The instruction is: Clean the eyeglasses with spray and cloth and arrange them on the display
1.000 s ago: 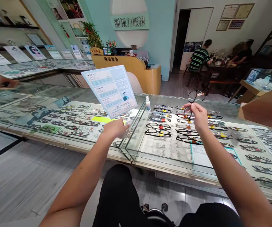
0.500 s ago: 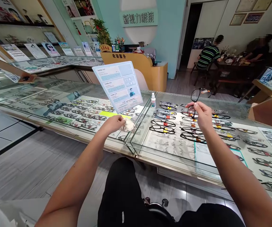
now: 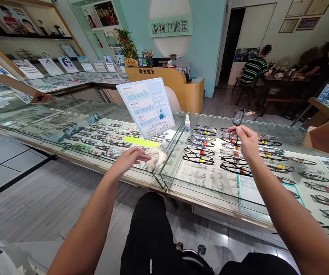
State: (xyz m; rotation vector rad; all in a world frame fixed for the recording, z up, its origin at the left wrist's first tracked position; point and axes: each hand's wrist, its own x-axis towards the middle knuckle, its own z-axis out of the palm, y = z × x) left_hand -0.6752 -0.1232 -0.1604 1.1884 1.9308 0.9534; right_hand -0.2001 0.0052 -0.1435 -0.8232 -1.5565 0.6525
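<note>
My right hand pinches a pair of black-rimmed eyeglasses and holds it up over the glass counter. One lens stands above my fingers and the other below. A small orange-and-white tag hangs by the glasses. My left hand is open, its fingers stretched out beside a crumpled cream cloth on the countertop. The fingertips reach the cloth's near side; whether they touch it I cannot tell. Between my hands, farther back, stands a small white spray bottle.
A tilted printed card stands on the counter behind my left hand. Rows of eyeglass frames lie under the glass. A wooden panel rises at the right. Two people sit at a table in the back right.
My left hand has lowered slightly and its fingers have opened from a pinch at the cloth, which now lies beside them. My right hand still holds the eyeglasses up.
</note>
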